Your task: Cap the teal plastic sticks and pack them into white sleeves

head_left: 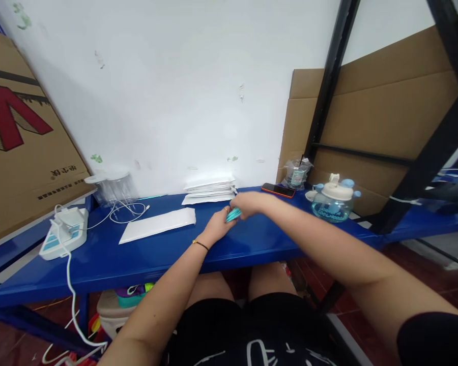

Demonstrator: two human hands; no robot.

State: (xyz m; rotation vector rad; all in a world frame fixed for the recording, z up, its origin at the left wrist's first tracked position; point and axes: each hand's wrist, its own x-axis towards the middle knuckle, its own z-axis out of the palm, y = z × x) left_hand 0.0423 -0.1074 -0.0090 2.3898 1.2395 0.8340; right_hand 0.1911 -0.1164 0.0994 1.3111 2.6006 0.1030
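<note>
My left hand is closed around a small turquoise bundle of thin, strip-like pieces, held just above the blue table. Closed at the bundle's far right side, my right hand has its fingers on it; the fingertips are partly hidden. What exactly the turquoise pieces are is too small to make out. A flat white envelope lies to the left of my hands. Right behind them, against the wall, rests a stack of similar white envelopes.
On the left are a power strip, a coiled white cable and clear plastic containers. A phone, a plastic-wrapped cup and a turquoise bottle stand to the right. Cardboard and black shelf posts bound that side.
</note>
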